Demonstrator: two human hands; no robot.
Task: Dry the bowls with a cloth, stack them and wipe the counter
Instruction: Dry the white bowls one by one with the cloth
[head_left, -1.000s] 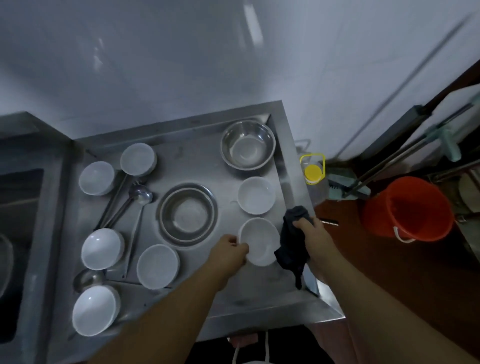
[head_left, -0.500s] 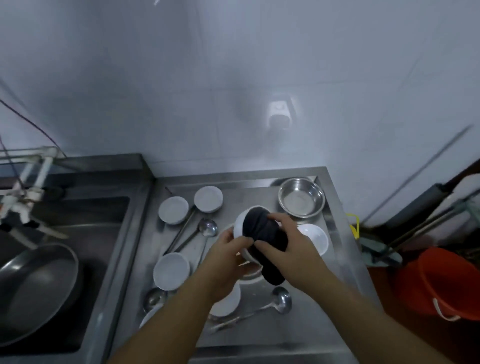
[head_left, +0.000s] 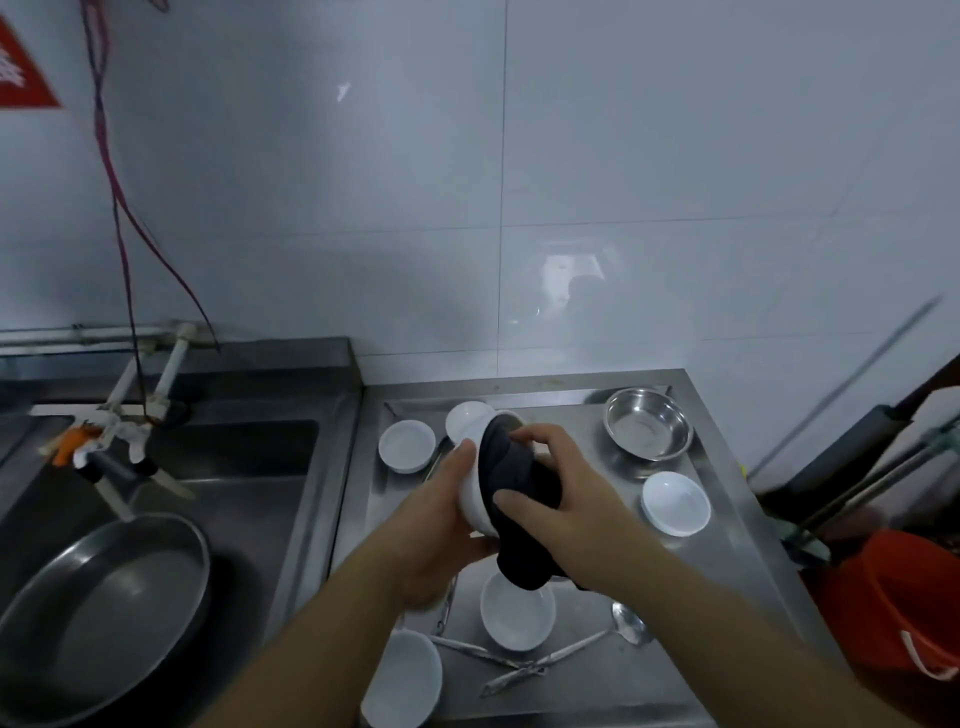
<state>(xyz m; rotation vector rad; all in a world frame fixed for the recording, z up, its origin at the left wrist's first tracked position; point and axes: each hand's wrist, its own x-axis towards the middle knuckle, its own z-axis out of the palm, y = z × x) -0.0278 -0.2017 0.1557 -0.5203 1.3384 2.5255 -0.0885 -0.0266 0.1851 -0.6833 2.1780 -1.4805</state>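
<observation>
Both hands grip: left hand (head_left: 441, 525) cups tilted bowl (head_left: 475, 499) (mouth facing right), right hand (head_left: 561, 499) presses cloth (head_left: 511, 486) inside.

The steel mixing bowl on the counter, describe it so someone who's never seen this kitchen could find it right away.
Start at the steel counter to the right of the sink, and look to its far right corner by the tiled wall. The steel bowl sits there, just beyond a white bowl. It is the only shiny metal bowl in sight on the counter; the others are white.
</observation>
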